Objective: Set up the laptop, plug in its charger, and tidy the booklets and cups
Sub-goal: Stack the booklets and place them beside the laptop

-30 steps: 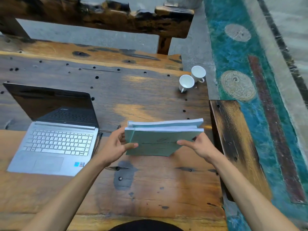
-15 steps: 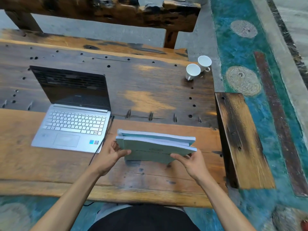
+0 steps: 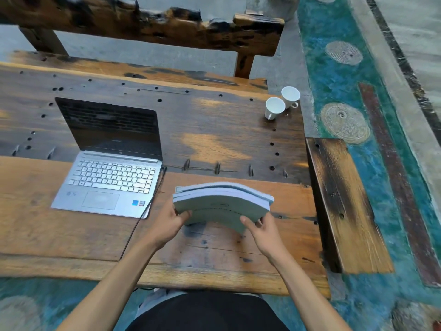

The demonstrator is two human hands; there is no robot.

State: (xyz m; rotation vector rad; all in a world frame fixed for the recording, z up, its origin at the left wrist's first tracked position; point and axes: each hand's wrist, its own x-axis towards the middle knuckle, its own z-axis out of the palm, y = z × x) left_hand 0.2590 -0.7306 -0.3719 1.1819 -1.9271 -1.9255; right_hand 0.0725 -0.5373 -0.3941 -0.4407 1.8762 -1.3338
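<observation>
My left hand [image 3: 167,223] and right hand [image 3: 265,231] clamp two bowed, pale-green paper booklets [image 3: 222,204]. I count two white ceramic cups [image 3: 282,102] and one silver laptop [image 3: 109,173] on the rough wooden bench [image 3: 214,139].

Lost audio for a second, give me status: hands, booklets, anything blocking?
Left hand and right hand both grip the booklets, stacked, edge down on table. Laptop open, cable in. Nothing blocking.
</observation>
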